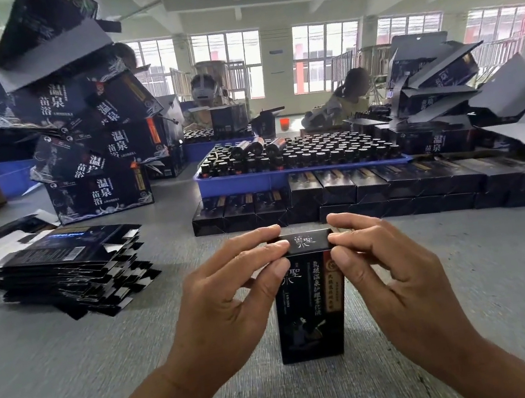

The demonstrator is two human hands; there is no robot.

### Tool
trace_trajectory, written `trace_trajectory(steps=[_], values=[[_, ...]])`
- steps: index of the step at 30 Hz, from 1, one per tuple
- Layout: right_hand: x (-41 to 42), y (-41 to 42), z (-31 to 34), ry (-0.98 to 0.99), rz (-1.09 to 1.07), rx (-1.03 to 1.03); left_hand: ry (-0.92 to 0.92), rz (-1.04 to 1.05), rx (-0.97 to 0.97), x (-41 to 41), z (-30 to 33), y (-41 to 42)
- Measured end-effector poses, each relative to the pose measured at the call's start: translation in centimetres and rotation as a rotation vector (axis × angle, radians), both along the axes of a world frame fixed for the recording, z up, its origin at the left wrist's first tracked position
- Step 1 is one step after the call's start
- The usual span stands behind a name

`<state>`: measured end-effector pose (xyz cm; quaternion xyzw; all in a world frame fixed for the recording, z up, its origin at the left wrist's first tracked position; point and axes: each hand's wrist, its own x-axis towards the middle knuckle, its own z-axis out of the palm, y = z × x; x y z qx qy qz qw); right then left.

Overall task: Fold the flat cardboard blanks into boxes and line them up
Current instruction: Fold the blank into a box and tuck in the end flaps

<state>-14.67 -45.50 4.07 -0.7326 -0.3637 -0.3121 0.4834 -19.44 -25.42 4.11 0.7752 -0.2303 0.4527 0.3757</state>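
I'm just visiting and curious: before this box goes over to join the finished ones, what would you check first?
1. Top flap of the box closed flat: ok, it looks tucked down.
2. Both hands holding it: ok, left hand and right hand pinch the top edge from either side.
3. Box standing upright on the table: ok.
4. Bottom flaps closed: cannot tell, hidden underneath.
5. Room beside the row of finished boxes: ok, bare table in front of it.
6. More flat blanks at hand: ok, stacked to the left.
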Motion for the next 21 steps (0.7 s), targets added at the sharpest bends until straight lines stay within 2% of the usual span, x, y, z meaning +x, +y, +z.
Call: trace_trajectory(steps=[2,4,7,9,11,14,17,21], values=[[-0.1,0.2,-0.2,0.019,0.003,-0.001,-0.004,0.013,0.021,0.2,-0.5,0.0],[-0.1,0.2,-0.5,0.055,0.011,-0.032,0.068,0.016,0.023,0.3,-1.1,0.3],[0.1,0.1,-0.9,0.192,0.021,-0.152,0.351,-0.014,-0.006,0.2,-1.8,0.4],[0.3,0.0,-1.4,0.263,-0.005,-0.254,0.484,-0.068,-0.083,0.4,-2.1,0.5],[0.5,-0.1,-2.1,0.271,-0.036,-0.372,0.526,-0.092,-0.223,0.9,-2.1,0.9],[0.5,0.4,-3.0,0.151,-0.036,-0.600,0.610,-0.066,-0.472,1.5,-2.0,2.0],[0.4,1.2,-3.6,-0.010,-0.056,-0.704,0.741,-0.061,-0.721,2.1,-2.3,2.7],[0.7,1.6,-3.6,-0.150,-0.118,-0.684,0.826,-0.019,-0.769,2.7,-2.7,3.2]])
